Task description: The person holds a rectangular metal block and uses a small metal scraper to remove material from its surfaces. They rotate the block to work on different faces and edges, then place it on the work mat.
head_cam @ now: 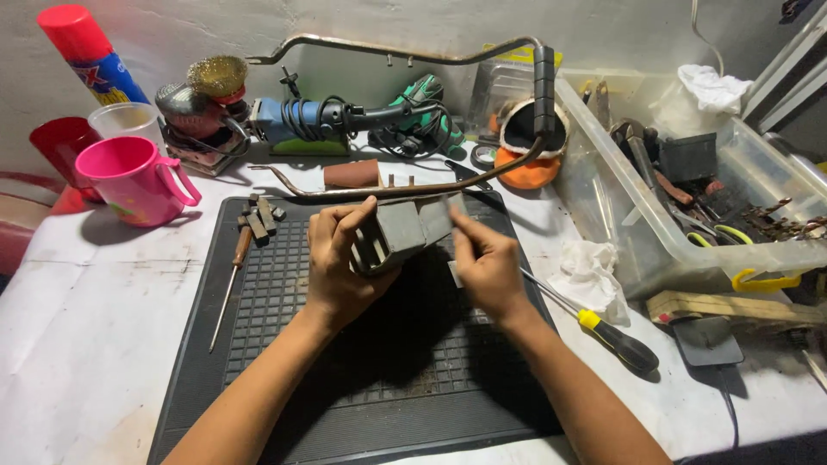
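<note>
A grey finned metal block (401, 231), like a small electrical module, is held over a black ribbed rubber mat (284, 344). My left hand (338, 263) grips its left end from below, with fingers curled over the finned face. My right hand (487, 267) pinches the block's right end with thumb and fingers. Both forearms reach in from the bottom edge.
A wood-handled screwdriver (231, 280) and small metal pieces (261, 217) lie on the mat's left. A yellow-and-black screwdriver (603, 331) and a crumpled cloth (593, 269) lie to the right. A clear tool bin (689, 189), pink mug (138, 181), angle grinder (301, 120) and bent metal pipe (405, 185) stand behind.
</note>
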